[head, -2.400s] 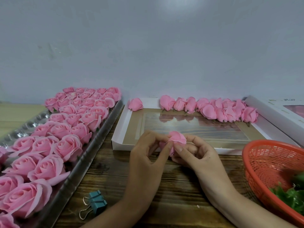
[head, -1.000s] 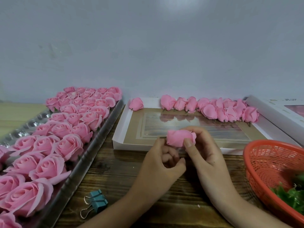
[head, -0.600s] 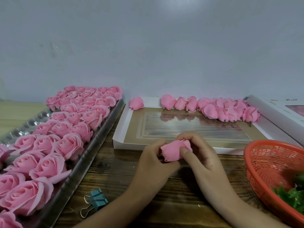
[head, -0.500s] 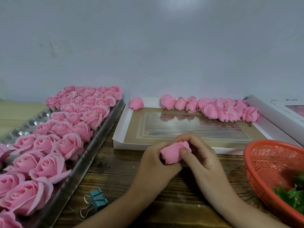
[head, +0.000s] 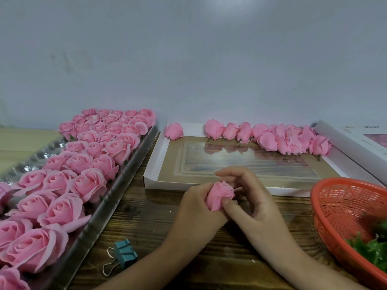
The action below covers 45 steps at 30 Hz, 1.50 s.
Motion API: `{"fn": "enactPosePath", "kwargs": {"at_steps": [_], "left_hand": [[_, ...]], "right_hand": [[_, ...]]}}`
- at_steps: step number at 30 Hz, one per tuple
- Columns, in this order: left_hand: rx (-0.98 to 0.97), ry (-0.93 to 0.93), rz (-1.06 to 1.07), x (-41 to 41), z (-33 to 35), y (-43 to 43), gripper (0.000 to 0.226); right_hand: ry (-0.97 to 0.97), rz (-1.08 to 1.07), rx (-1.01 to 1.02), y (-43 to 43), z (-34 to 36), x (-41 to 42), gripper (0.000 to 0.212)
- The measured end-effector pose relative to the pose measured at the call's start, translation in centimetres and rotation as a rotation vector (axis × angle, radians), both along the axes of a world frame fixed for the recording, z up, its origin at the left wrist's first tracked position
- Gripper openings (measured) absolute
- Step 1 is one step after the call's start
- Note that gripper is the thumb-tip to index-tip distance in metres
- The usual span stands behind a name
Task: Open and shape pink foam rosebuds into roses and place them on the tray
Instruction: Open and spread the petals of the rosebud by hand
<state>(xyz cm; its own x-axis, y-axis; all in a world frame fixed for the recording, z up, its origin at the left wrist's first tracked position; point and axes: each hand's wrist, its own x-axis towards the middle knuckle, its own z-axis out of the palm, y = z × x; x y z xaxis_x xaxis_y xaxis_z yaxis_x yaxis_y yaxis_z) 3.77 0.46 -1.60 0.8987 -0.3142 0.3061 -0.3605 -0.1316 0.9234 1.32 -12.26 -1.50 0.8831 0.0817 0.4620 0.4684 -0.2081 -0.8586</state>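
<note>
Rosebud: a closed pink foam rosebud [head: 220, 195] is held up between both hands, above the tabletop [head: 146, 218], just in front of the near edge of the white box.
Left hand: the left hand [head: 195, 209] has its fingers curled round the lower part of the rosebud and grips it from the 9 o'clock side.
Right hand: the right hand [head: 252, 203] pinches the rosebud from the 3 o'clock side, thumb tip on the front petals, other fingers bent behind it, forefinger lifted.
Tray: a silver tray [head: 102, 214] lies at 9 o'clock from the hands, packed with opened roses [head: 89, 182] in rows.
White box: a shallow white box [head: 155, 160] lies at 12 o'clock from the hands; a row of closed buds [head: 272, 138] lines its far edge, and one single bud [head: 174, 131] sits apart at its far left corner.
Basket: an orange mesh basket [head: 335, 210] stands at 3 o'clock, with green leaves [head: 372, 248] inside.
Clip: a teal binder clip [head: 125, 253] lies on the tabletop at 7 o'clock, beside the tray.
Second box: another white box [head: 356, 141] sits at 2 o'clock.
</note>
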Motion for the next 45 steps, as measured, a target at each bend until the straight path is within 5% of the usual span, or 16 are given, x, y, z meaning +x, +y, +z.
{"fn": "enactPosePath", "kwargs": {"at_steps": [8, 17, 23, 40, 45], "left_hand": [[-0.071, 0.039, 0.070, 0.1, 0.2, 0.0, 0.001], [-0.068, 0.026, 0.083, 0.1, 0.1, 0.1, 0.029], [-0.063, 0.035, 0.076, 0.2, -0.2, -0.1, 0.005], [0.192, -0.140, 0.097, -0.8, -0.7, -0.5, 0.029], [0.164, -0.145, 0.102, -0.7, -0.7, -0.6, 0.034]], "right_hand": [[-0.043, -0.069, -0.007, -0.1, -0.5, 0.3, 0.037], [-0.091, -0.073, 0.004, -0.1, -0.1, 0.5, 0.022], [-0.080, -0.047, 0.041, -0.2, 0.0, 0.4, 0.023], [0.042, -0.066, 0.152, -0.3, -0.5, 0.7, 0.038], [0.052, -0.100, 0.133, -0.3, -0.7, 0.7, 0.024]]}}
